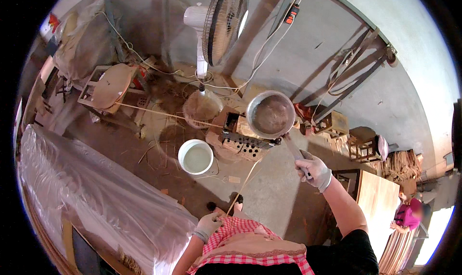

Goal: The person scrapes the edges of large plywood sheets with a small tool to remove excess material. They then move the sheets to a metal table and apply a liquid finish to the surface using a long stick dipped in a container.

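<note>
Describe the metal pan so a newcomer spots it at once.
Find the white standing fan near the top. Below it and to the right, at the far end of the grey handle gripped by the right hand, is the round metal pan. Its silvery rim and brownish inside set it apart from the white bucket to its lower left.
</note>
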Demonstrator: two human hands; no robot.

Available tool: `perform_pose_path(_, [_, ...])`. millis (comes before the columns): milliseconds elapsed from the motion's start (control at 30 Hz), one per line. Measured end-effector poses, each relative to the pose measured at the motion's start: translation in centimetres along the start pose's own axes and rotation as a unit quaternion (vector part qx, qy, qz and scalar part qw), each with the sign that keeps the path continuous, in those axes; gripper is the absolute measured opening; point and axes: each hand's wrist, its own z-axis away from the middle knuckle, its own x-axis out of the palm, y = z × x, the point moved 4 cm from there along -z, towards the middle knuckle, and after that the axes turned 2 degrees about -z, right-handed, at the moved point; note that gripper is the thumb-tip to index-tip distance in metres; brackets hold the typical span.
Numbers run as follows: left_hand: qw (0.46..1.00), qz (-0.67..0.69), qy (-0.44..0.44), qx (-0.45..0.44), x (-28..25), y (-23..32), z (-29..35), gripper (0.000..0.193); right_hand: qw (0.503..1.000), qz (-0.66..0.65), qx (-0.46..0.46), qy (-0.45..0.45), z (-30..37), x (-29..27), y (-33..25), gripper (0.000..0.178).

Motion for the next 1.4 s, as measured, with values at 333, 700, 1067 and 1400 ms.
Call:
perform_pose_path(333, [0.999,-0.008,0.006,-0.036,0.0,-0.8,1.1,0.043,0.999,0.007,-0.018,0.038,-3.2,-1.8,0.2,0.028])
perform_pose_path(700, [0.999,0.021,0.018,-0.029,0.1,-0.4,1.1,0.042,0.997,0.046,-0.043,0.044,-3.9,-0.3,-0.3,0.049])
perform_pose_path(1067, [0.998,0.006,0.014,-0.056,0.4,-1.3,0.3,0.04,0.996,0.057,-0.041,0.045,-3.9,-0.4,0.1,0.055])
perform_pose_path(1400, [0.998,0.038,-0.004,-0.047,0.8,-0.2,-0.2,0.043,0.993,0.056,-0.053,0.089,-3.2,-4.2,1.6,0.06])
